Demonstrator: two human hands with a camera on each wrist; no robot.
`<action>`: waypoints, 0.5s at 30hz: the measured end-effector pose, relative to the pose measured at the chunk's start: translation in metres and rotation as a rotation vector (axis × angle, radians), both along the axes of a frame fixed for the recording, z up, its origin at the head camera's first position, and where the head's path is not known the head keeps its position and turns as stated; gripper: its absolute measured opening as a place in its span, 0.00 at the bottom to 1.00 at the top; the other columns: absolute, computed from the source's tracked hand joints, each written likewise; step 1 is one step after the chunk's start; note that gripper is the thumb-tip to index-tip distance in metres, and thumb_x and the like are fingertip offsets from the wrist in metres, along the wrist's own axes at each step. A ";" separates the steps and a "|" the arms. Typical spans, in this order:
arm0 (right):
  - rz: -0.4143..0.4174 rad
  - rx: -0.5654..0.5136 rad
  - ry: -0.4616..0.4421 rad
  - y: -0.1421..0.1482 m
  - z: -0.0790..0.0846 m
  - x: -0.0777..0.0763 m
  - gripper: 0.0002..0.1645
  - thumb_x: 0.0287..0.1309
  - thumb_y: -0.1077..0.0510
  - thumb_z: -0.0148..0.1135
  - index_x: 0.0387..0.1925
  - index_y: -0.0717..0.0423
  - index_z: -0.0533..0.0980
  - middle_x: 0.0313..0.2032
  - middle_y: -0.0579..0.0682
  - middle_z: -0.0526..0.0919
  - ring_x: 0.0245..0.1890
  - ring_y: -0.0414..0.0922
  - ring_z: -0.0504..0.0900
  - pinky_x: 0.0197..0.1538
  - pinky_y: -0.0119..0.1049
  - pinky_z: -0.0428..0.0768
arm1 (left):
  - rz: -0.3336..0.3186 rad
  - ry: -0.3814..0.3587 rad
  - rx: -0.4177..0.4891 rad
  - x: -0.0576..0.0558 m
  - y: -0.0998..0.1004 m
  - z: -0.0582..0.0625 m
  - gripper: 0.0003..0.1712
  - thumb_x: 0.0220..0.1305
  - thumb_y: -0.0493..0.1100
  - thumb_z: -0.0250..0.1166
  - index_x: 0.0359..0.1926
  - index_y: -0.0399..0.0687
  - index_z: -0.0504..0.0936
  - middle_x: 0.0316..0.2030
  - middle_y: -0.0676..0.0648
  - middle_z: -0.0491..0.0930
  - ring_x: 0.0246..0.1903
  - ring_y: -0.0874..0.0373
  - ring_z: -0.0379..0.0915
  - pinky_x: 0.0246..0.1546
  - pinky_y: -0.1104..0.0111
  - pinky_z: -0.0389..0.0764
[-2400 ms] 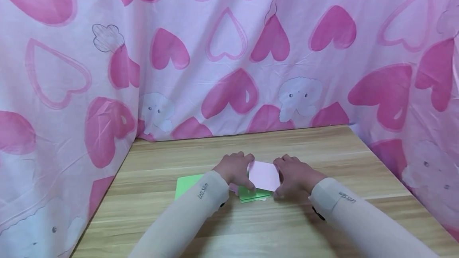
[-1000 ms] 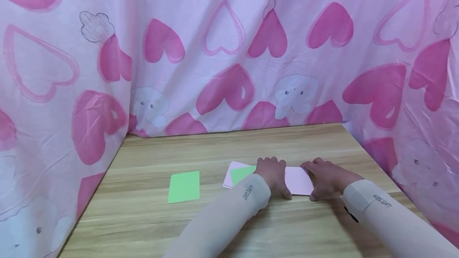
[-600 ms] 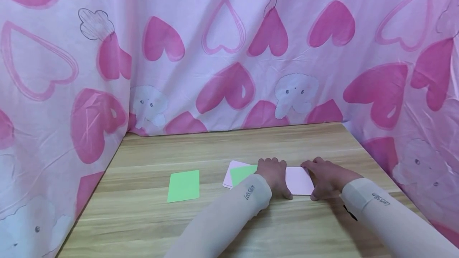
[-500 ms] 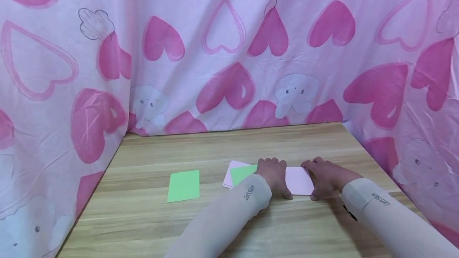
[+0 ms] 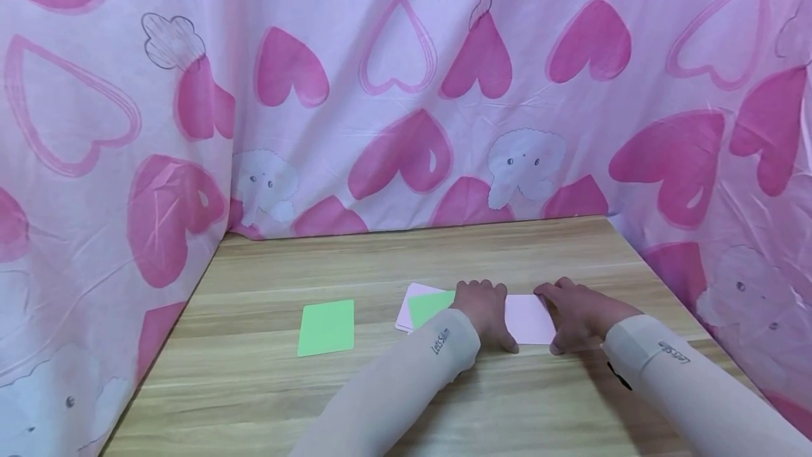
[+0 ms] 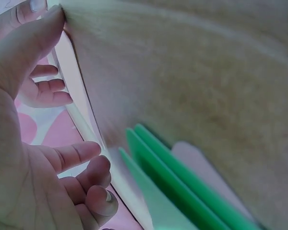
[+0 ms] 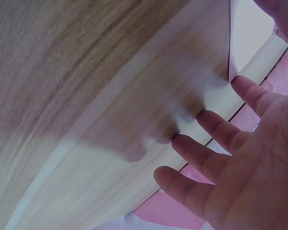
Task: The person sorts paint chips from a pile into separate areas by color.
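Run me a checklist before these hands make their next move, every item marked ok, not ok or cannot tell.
1. Left hand at the left end of the held pink card: ok, thumb and forefinger span that edge.
2. Right hand at its right end: ok, thumb and forefinger span that edge.
3. Nothing under the held pink card: cannot tell from above.
4. Middle green card squared over the lower pink card: not ok, pink juts out at an angle.
5. Lone green card apart from the rest: ok, bare table shows between.
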State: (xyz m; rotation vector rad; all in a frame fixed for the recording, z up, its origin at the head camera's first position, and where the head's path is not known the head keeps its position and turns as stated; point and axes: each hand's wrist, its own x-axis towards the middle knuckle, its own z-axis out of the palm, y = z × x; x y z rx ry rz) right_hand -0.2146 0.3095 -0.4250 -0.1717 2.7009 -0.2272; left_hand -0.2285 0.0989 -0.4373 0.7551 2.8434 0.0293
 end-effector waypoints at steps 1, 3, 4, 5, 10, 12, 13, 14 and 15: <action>-0.003 0.000 -0.004 0.000 0.000 0.000 0.66 0.32 0.46 0.92 0.75 0.49 0.67 0.61 0.59 0.73 0.55 0.60 0.77 0.57 0.69 0.80 | 0.000 0.003 -0.001 0.000 -0.001 0.000 0.50 0.40 0.79 0.79 0.61 0.62 0.78 0.45 0.55 0.81 0.44 0.57 0.75 0.54 0.61 0.76; -0.006 -0.001 -0.007 -0.002 0.000 0.000 0.66 0.32 0.46 0.92 0.75 0.49 0.67 0.61 0.59 0.73 0.55 0.60 0.76 0.57 0.69 0.80 | -0.007 0.010 0.001 0.001 -0.003 0.000 0.50 0.39 0.79 0.79 0.60 0.62 0.78 0.44 0.56 0.81 0.44 0.57 0.75 0.54 0.61 0.77; -0.010 -0.001 -0.010 -0.002 0.000 0.000 0.66 0.32 0.46 0.92 0.75 0.50 0.67 0.61 0.59 0.73 0.55 0.59 0.76 0.57 0.69 0.80 | -0.013 0.015 0.002 0.002 -0.005 0.001 0.50 0.39 0.79 0.79 0.60 0.62 0.78 0.44 0.56 0.80 0.43 0.58 0.74 0.54 0.61 0.77; -0.015 -0.002 -0.011 -0.002 0.000 0.000 0.66 0.32 0.46 0.92 0.75 0.50 0.67 0.61 0.59 0.73 0.55 0.59 0.76 0.56 0.69 0.80 | -0.019 0.020 0.000 0.002 -0.006 0.002 0.49 0.39 0.79 0.79 0.60 0.62 0.77 0.44 0.56 0.80 0.43 0.58 0.74 0.54 0.61 0.77; -0.014 -0.001 -0.001 -0.003 0.001 0.002 0.67 0.32 0.47 0.92 0.75 0.51 0.67 0.61 0.59 0.73 0.53 0.58 0.76 0.55 0.67 0.81 | -0.045 0.022 -0.003 -0.001 -0.019 0.007 0.47 0.41 0.79 0.77 0.56 0.63 0.76 0.41 0.57 0.78 0.41 0.59 0.72 0.52 0.61 0.77; -0.001 0.002 0.009 -0.003 0.001 0.002 0.67 0.32 0.47 0.92 0.75 0.51 0.67 0.60 0.59 0.73 0.53 0.59 0.77 0.54 0.66 0.81 | -0.053 0.016 -0.005 -0.004 -0.026 0.008 0.46 0.41 0.80 0.77 0.56 0.62 0.76 0.40 0.57 0.77 0.40 0.60 0.71 0.49 0.62 0.77; 0.004 0.007 0.015 -0.003 0.001 0.002 0.67 0.31 0.46 0.92 0.75 0.51 0.67 0.60 0.59 0.73 0.53 0.59 0.77 0.54 0.66 0.81 | -0.058 0.012 -0.004 -0.005 -0.031 0.009 0.46 0.42 0.80 0.77 0.55 0.61 0.76 0.39 0.57 0.77 0.39 0.60 0.71 0.48 0.62 0.77; 0.011 0.009 0.020 -0.004 0.001 0.002 0.67 0.31 0.46 0.92 0.74 0.52 0.67 0.60 0.60 0.73 0.53 0.59 0.77 0.55 0.66 0.81 | -0.065 0.005 -0.004 -0.006 -0.036 0.011 0.46 0.43 0.80 0.76 0.55 0.60 0.76 0.39 0.57 0.76 0.39 0.60 0.71 0.47 0.62 0.77; 0.017 0.015 0.024 -0.004 0.000 0.002 0.67 0.31 0.46 0.92 0.74 0.52 0.67 0.60 0.60 0.73 0.53 0.59 0.77 0.55 0.65 0.81 | -0.069 -0.001 -0.003 -0.007 -0.041 0.013 0.46 0.43 0.80 0.76 0.55 0.59 0.76 0.39 0.56 0.76 0.39 0.60 0.71 0.47 0.62 0.78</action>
